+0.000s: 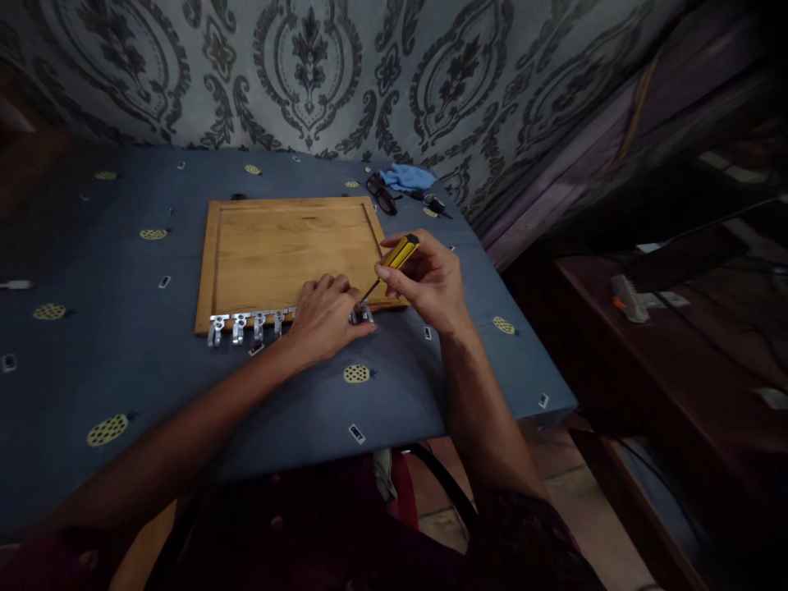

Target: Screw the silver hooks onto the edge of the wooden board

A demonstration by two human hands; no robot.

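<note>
A wooden board [289,246] with a groove near its rim lies on the cloth-covered table. Along its front edge runs a silver metal hook rail [247,317], with several hooks hanging over the side nearest me. My left hand [326,318] bears down on the rail's right part, fingers bent over onto the board and thumb out in front; the rail beneath it is hidden. My right hand [428,283] grips a screwdriver [401,253] by its yellow and black handle. Its shaft slants down left, the tip at the rail's right end beside my left fingers. Any screw there is too small to make out.
Behind the board's right corner lie dark glasses [382,194], a blue cloth [408,177] and a small dark object [434,203]. A patterned curtain [308,74] hangs along the table's back edge. At right stands a dark reddish table [665,353] with cables.
</note>
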